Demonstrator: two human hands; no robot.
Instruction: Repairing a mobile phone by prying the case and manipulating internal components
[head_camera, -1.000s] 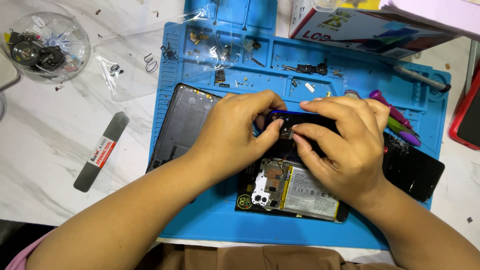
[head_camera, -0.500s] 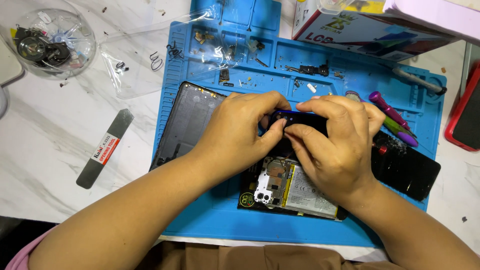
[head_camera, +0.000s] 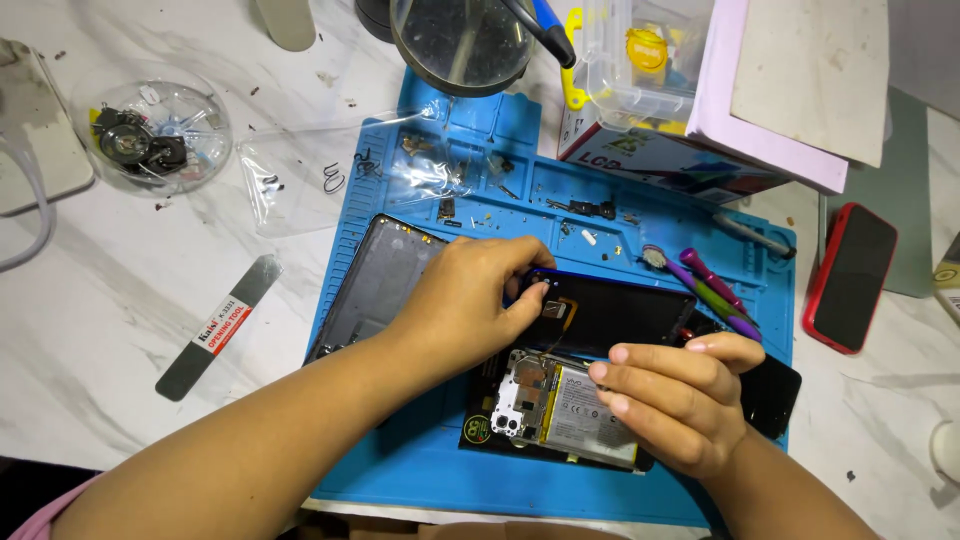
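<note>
My left hand (head_camera: 470, 305) pinches the left end of a dark phone back cover (head_camera: 615, 310), lifted over the blue repair mat (head_camera: 420, 480). My right hand (head_camera: 680, 400) grips the cover's lower edge with curled fingers. Beneath both hands lies an opened phone (head_camera: 560, 415) showing its battery and circuit board. A dark phone frame (head_camera: 375, 285) rests on the mat to the left, partly under my left wrist.
Purple and green pry tools (head_camera: 705, 285) lie right of the cover. A metal opening tool (head_camera: 220, 325) sits on the marble table. A clear bowl of parts (head_camera: 150, 135), a plastic bag (head_camera: 310, 180), a red phone (head_camera: 850, 275), boxes (head_camera: 740, 110) and a magnifier (head_camera: 465, 40) surround the mat.
My hands have moved apart, the right one dropping lower, so the dark back cover between them is now exposed. The camera view has shifted up, showing more of the table's far side.
</note>
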